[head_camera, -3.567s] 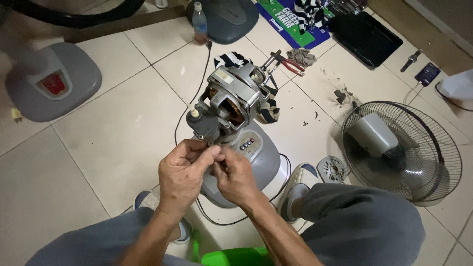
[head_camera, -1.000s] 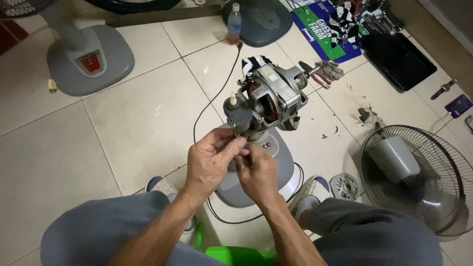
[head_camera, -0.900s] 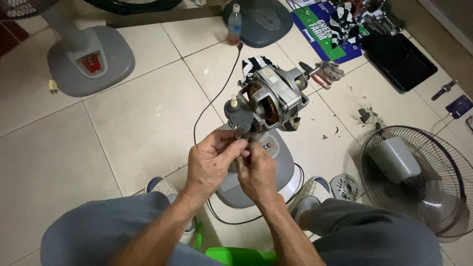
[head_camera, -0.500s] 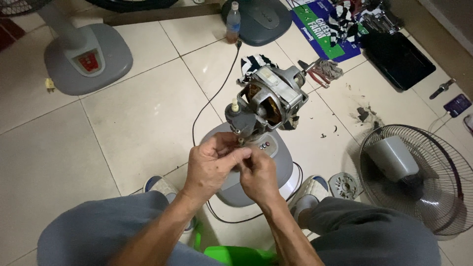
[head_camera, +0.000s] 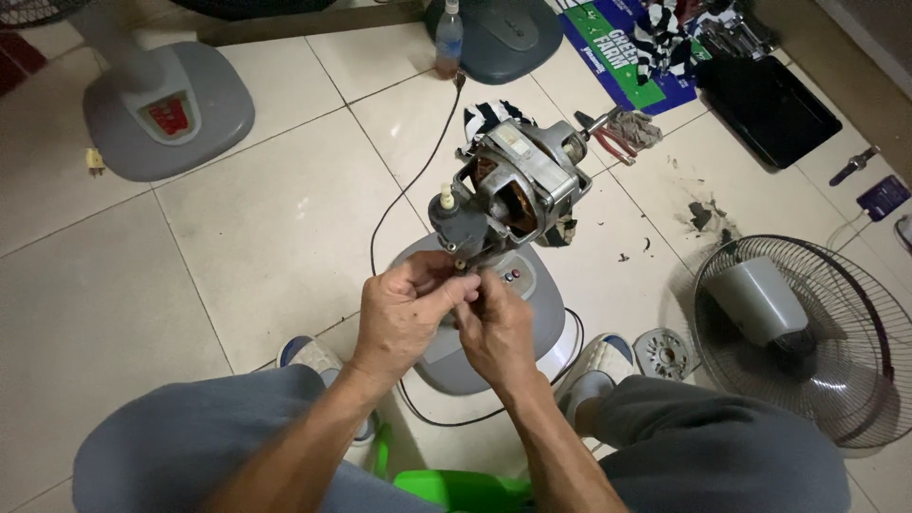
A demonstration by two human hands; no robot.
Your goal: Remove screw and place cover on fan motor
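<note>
1. Two hands nearest: left hand [head_camera: 404, 313] and right hand [head_camera: 496, 328], fingertips pinched together on something small, hidden, just below the grey gear housing [head_camera: 463, 226].
2. Just beyond and above the grip: bare fan motor [head_camera: 518, 180], long axis slanting up toward far right; left hand slightly nearer.
3. Underneath: grey fan base [head_camera: 532, 285].
4. Far right: fan guard [head_camera: 817, 332].

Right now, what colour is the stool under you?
Bright green; the stool shows at the bottom of the head view.
</note>
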